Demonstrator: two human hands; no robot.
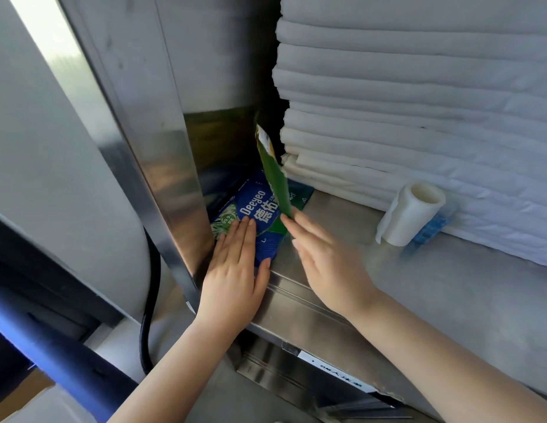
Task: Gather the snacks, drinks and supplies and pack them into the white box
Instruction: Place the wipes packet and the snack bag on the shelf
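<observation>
A blue flat pack printed "Deeyeo" (260, 215) lies on a steel shelf (342, 239), tucked in the corner by a steel post. My left hand (235, 270) rests flat on the pack's near end, fingers straight and together. A thin green packet (273, 175) stands nearly upright on its edge above the blue pack. My right hand (324, 257) is flat with its fingertips touching the green packet's lower end. The white box is not in view.
A tall stack of folded white cloths (418, 102) fills the shelf's back right. A white roll (409, 215) with a blue handle lies before it. A steel post (162, 166) and a black cable (150, 300) stand at the left.
</observation>
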